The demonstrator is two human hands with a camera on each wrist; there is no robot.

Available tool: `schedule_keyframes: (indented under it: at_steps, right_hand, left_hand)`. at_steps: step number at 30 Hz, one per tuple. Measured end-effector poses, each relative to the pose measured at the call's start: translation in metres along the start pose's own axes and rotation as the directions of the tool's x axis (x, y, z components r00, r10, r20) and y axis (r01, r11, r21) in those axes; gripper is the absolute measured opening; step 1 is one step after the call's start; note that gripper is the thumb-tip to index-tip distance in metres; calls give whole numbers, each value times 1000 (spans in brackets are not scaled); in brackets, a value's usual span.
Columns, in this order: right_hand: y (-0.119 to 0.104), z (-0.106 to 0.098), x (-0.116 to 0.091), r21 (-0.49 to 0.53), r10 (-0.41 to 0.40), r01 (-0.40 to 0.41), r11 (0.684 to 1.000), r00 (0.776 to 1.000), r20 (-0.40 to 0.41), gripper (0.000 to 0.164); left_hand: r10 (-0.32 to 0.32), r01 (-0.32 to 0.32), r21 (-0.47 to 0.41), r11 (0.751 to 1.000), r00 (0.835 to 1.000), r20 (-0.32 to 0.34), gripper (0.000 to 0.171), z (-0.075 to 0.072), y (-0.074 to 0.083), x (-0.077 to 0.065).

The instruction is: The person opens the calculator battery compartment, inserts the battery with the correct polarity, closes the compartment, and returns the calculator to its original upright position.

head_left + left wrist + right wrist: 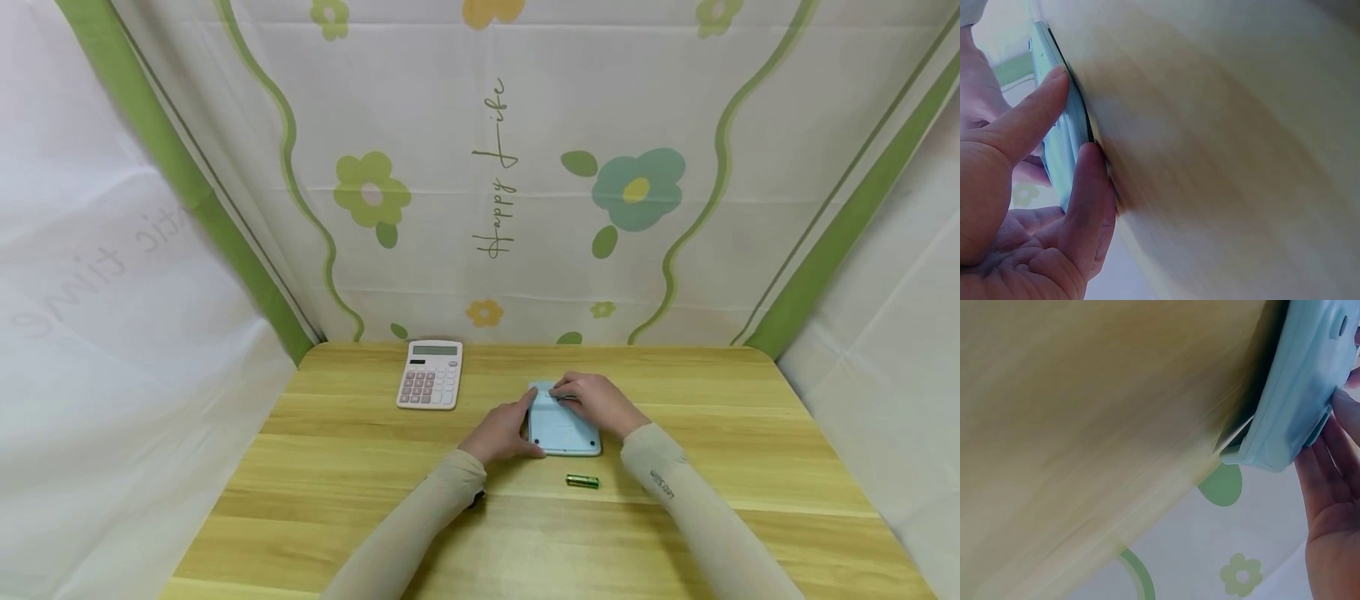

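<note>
A light blue calculator (566, 429) lies back side up on the table, dark round feet showing at its near corners. My left hand (498, 429) grips its left side, thumb and fingers along the edge in the left wrist view. At the far end of the back, my right hand (596, 402) pinches a small light blue battery cover (1317, 428) between thumb and fingers. How far that cover stands off the body is partly hidden by the fingers. A green battery (582, 481) lies just nearer than the calculator.
A white calculator (430, 375) with pinkish keys lies face up at the back left of the wooden table (315, 467). Behind the table's far edge hangs a flowered curtain (525, 275), with white cloth at both sides.
</note>
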State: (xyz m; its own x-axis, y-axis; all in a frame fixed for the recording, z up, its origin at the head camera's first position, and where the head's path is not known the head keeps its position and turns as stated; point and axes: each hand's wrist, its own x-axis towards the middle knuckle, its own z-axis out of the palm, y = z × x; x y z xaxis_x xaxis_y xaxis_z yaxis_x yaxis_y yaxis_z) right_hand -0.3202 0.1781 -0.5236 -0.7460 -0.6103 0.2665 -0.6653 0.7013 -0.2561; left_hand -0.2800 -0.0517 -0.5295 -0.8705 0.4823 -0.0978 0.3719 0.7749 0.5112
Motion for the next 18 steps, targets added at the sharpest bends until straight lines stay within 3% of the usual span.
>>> schedule_keyframes:
  at_steps: [18]
  right_hand:
    - [-2,-2,-1,47,9,-7,999,999,-32,21]
  left_hand:
    - [0,0,-1,1000,1000,-4,112,1,0,-1]
